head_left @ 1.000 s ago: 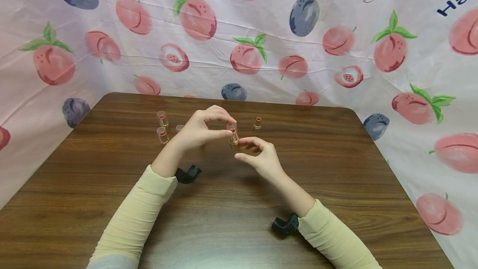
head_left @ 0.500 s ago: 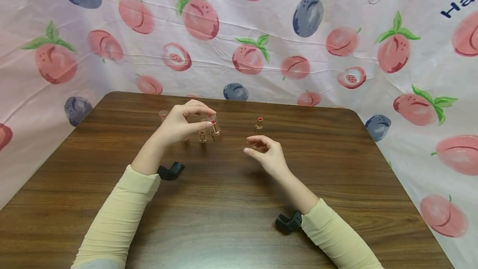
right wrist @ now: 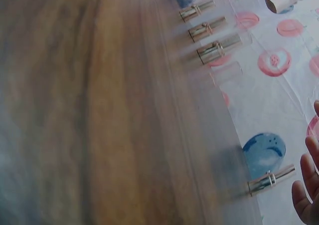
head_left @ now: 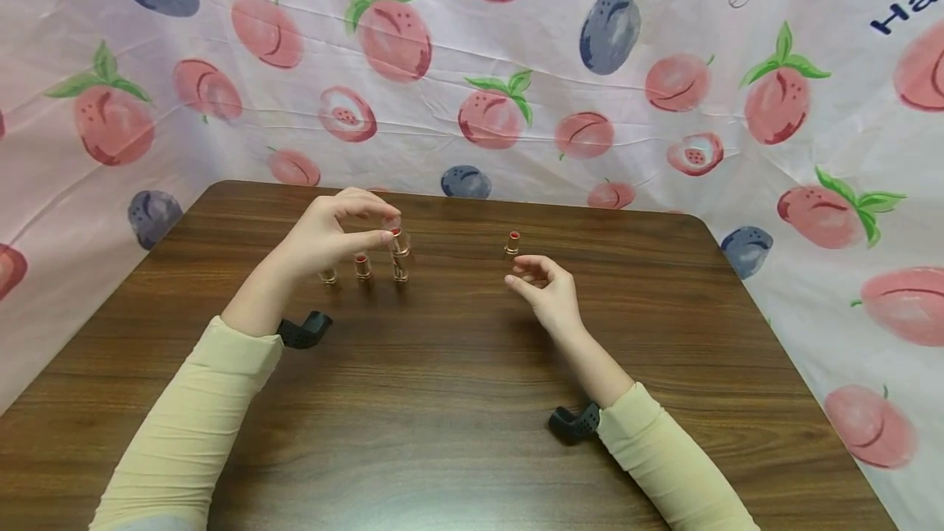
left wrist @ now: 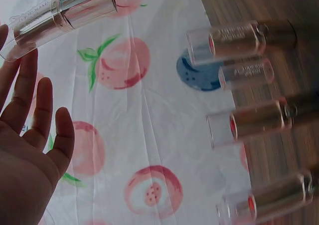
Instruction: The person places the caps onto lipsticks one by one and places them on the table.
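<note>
My left hand (head_left: 324, 228) pinches a gold lipstick with a clear cap (left wrist: 65, 15) by its upper end, thumb on one side and fingers on the other. In the head view this lipstick (head_left: 399, 242) hangs in front of a standing lipstick (head_left: 401, 273). More capped lipsticks (left wrist: 264, 117) stand upright in a group by the left hand, partly hidden by it in the head view. My right hand (head_left: 549, 293) is half-raised over the table with loosely bent fingers and holds nothing. Just beyond it stands an uncapped lipstick (head_left: 512, 243) with a red tip.
Near the group, a loose clear cap (left wrist: 246, 74) stands on the brown wooden table (head_left: 457, 400). Behind the table hangs a white cloth (head_left: 413, 129) printed with fruit. Each wrist wears a black mount (head_left: 305, 330).
The left hand has carried the capped lipstick leftward, away from the right hand, to the standing lipsticks. The right hand no longer meets it and has shifted slightly right.
</note>
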Tool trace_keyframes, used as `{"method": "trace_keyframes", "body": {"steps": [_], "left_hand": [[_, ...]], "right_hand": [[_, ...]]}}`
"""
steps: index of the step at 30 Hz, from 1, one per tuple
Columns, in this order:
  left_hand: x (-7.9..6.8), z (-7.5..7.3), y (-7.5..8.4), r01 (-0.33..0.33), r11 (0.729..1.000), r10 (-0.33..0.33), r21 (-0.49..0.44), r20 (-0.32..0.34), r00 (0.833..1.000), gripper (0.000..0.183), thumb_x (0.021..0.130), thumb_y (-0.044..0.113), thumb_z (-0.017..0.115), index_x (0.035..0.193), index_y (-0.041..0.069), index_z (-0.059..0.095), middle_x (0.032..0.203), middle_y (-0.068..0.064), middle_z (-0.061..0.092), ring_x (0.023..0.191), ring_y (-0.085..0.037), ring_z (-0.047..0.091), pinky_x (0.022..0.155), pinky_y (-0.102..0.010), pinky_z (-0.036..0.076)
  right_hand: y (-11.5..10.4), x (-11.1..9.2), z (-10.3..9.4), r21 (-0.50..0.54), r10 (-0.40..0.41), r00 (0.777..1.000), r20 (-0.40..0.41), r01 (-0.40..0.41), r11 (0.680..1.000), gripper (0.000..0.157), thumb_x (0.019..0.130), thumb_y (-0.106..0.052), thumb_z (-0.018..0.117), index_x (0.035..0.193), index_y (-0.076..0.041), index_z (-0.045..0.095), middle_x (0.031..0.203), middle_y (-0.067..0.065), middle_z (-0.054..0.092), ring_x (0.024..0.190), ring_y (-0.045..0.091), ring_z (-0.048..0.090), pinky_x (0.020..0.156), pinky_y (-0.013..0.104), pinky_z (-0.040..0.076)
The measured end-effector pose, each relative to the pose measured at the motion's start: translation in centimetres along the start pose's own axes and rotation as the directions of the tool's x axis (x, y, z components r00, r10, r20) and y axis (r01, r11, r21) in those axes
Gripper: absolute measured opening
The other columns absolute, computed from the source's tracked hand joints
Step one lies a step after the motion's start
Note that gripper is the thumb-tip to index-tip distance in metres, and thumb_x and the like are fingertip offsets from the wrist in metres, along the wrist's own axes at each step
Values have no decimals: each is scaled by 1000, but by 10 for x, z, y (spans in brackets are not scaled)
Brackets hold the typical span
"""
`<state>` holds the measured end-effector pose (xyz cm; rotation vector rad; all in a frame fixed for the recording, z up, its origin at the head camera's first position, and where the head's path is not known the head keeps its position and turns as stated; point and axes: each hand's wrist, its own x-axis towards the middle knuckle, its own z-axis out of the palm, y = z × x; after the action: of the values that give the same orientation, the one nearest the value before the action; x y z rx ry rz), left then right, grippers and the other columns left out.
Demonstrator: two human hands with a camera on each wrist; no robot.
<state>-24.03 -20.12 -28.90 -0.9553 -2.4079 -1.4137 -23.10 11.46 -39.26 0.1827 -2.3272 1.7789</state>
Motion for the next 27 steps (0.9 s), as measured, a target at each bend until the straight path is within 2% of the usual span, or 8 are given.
{"method": "trace_keyframes", "body": {"steps": [5, 11, 13, 21, 27], "left_hand": [[0, -7, -20, 62, 997, -62, 49, 7, 998, 25, 85, 9, 74, 110, 6, 71, 108, -4, 65, 106, -8, 51, 85, -28, 40], [0, -15, -30, 66, 994, -66, 91, -8, 998, 25, 86, 13, 74, 110, 7, 71, 109, -5, 66, 106, -8, 52, 87, -28, 39], [0, -17, -33, 75, 991, -74, 109, -12, 997, 25, 86, 13, 74, 110, 7, 71, 110, -6, 65, 106, -9, 52, 87, -27, 38], [1, -27, -49, 159, 975, -157, 155, -26, 987, 30, 88, 20, 72, 115, 7, 69, 116, -8, 63, 110, -15, 51, 91, -36, 38], [4, -33, -61, 211, 963, -210, 168, -29, 977, 35, 89, 23, 71, 119, 4, 67, 118, -11, 63, 115, -22, 52, 85, -36, 44]], "right_hand": [[13, 7, -3, 0, 2, 998, -58, -2, 1000, 39, 82, -8, 77, 114, 7, 61, 104, 18, 64, 88, 19, 58, 76, 22, 47], [23, 17, -6, -9, -3, 995, -101, 2, 1000, 39, 81, -6, 77, 114, 7, 62, 104, 18, 65, 92, 25, 59, 83, 30, 47], [26, 20, -7, -20, 5, 995, -100, -7, 1000, 40, 82, -7, 77, 116, 6, 62, 106, 17, 65, 94, 25, 59, 84, 33, 46], [38, 29, -12, -82, 43, 997, -71, -49, 995, 47, 83, -13, 77, 124, 2, 60, 116, 14, 63, 106, 26, 54, 91, 38, 42], [43, 33, -13, -81, 66, 996, -53, -70, 994, 47, 83, -14, 77, 125, 1, 60, 119, 14, 63, 109, 28, 54, 94, 39, 42]]}}
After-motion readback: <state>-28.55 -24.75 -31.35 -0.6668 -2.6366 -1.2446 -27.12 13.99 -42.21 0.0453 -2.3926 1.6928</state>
